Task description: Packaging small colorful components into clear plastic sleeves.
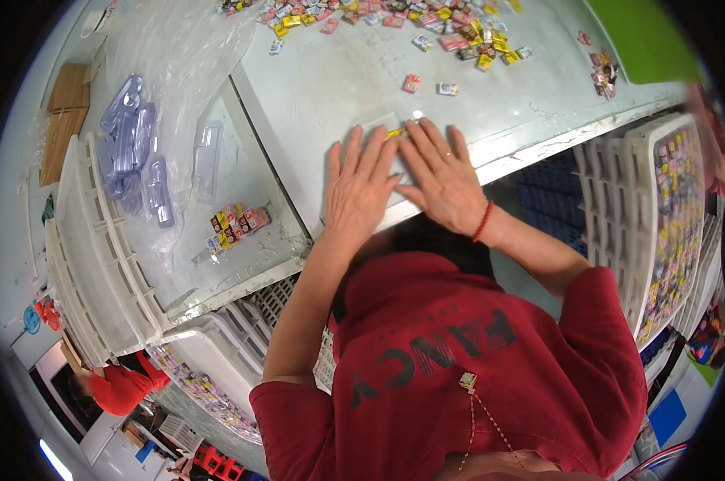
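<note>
My left hand (357, 183) lies palm down at the table's near edge, its fingers stretched out and spread. Beside it, my right hand (444, 178) rests the same way, a red bead bracelet on the wrist. A small yellow piece (393, 133) shows between the fingertips of both hands; what lies under the palms is hidden. Just beyond the fingers sit a pink small wrapped piece (411, 83) and a white-and-blue one (447, 89). Farther back is a loose heap of small colourful pieces (450, 32) in pink, yellow, white and brown.
To the left lie clear plastic blister packs (130, 136) on plastic film, and a cluster of colourful pieces (238, 224). White plastic trays (675, 224) filled with such pieces stand stacked at right, more trays (206, 369) at lower left. A person in red (126, 385) is farther off.
</note>
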{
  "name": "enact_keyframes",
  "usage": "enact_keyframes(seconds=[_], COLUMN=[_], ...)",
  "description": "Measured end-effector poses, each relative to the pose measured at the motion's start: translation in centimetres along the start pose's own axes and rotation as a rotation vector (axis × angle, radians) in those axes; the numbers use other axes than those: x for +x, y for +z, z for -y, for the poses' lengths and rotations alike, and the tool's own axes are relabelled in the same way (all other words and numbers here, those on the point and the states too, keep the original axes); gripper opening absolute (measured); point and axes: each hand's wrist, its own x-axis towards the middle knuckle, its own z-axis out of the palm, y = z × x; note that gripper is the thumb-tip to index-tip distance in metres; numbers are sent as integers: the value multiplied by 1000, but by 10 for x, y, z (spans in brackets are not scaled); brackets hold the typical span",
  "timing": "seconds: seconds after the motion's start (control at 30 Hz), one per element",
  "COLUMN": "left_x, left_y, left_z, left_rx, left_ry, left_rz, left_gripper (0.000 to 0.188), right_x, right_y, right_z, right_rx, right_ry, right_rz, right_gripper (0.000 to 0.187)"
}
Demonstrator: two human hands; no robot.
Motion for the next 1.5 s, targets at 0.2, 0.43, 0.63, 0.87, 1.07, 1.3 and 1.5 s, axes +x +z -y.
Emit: enact_keyframes(seconds=[0.2, 0.43, 0.63, 0.87, 1.07, 1.3, 1.5], left_x=[-2, -1, 6, 11, 11, 3, -12], left_y=[5, 6, 4, 3, 0, -4, -17], left_z=[1, 2, 0, 4, 5, 24, 44], left_rx=[-75, -111, -21, -30, -79, -149, -165], left_ry=[17, 14, 33, 67, 99, 17, -78], left_rz=[-17, -48, 7, 98, 112, -111, -166], left_gripper=[57, 58, 56, 56, 63, 84, 80], right_x=[0, 0, -1, -3, -2, 65, 79], right_y=[-2, -1, -3, 0, -6, -16, 8], right_z=[1, 1, 2, 2, -7, -70, -83], right_rx=[2, 8, 5, 74, 118, -26, -108], right_ry=[-8, 28, 42, 30, 13, -22, -51], right_rz=[0, 27, 28, 24, -49, -314, -351], right_gripper=[63, 66, 65, 65, 60, 34, 23])
